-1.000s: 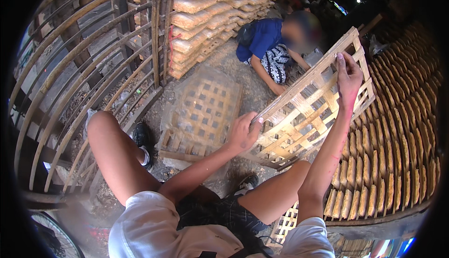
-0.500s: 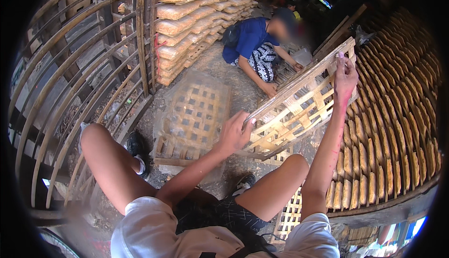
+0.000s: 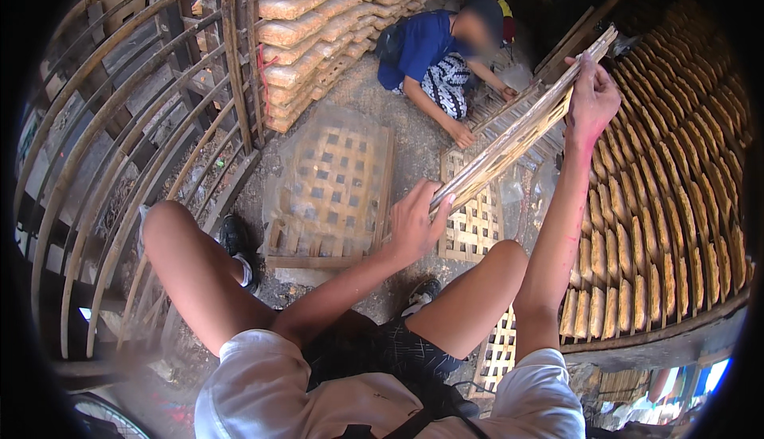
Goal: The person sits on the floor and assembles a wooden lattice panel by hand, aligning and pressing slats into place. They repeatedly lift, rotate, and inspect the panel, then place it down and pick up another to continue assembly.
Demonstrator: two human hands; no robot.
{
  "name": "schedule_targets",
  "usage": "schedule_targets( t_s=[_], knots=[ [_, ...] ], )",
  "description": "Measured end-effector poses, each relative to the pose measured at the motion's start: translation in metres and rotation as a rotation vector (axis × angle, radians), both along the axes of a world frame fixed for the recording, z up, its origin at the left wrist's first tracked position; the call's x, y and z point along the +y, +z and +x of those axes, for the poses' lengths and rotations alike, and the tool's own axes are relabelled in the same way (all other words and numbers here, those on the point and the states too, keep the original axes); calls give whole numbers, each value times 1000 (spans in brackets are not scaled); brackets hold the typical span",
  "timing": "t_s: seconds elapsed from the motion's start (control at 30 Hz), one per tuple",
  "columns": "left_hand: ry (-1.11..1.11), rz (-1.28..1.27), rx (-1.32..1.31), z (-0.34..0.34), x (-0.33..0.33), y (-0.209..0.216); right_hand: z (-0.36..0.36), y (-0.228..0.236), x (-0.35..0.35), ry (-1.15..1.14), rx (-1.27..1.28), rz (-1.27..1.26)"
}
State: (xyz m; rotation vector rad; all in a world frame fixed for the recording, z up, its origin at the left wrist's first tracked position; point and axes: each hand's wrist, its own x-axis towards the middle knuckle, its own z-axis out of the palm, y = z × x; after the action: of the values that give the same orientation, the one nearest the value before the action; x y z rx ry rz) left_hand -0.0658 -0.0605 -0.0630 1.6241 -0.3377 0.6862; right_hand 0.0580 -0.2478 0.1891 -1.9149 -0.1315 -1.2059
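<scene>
A woven bamboo tray [image 3: 521, 124] is held up in front of me, seen nearly edge-on and slanting up to the right. My left hand [image 3: 418, 220] is closed around its near lower end. Higher up, at the far right end, my right hand [image 3: 593, 101] grips the same rim; reddish marks show on that wrist and forearm. On the ground to the left lies a lattice tray [image 3: 387, 192] with a clear plastic sheet [image 3: 298, 148] over it. Below the raised tray, another woven tray [image 3: 471, 228] rests on the floor.
A crouching person in a blue shirt [image 3: 430, 49] reaches toward slatted frames beyond my tray. Stacked tan blocks [image 3: 294, 37] rise behind on the left. A curved wooden rack [image 3: 135, 136] stands at far left; tilted rows of tan slabs [image 3: 660, 224] fill the right.
The tray has tilted from showing its woven face to nearly edge-on. Both hands have stayed on it; my left hand has shifted slightly right. The floor tray beneath is more exposed.
</scene>
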Motion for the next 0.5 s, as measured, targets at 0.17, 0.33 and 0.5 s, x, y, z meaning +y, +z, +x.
schedule_targets(
  t_s=[0.17, 0.33, 0.5],
  knots=[
    [-14, -2, 58, 11, 4, -4, 9, -18, 7, 105, -283, 46],
    [-64, -170, 216, 28, 8, -10, -11, -55, -18, 296, -348, 338],
    [-102, -279, 258, 39, 9, -14, -46, -112, -27, -37, -129, 107]
  ],
)
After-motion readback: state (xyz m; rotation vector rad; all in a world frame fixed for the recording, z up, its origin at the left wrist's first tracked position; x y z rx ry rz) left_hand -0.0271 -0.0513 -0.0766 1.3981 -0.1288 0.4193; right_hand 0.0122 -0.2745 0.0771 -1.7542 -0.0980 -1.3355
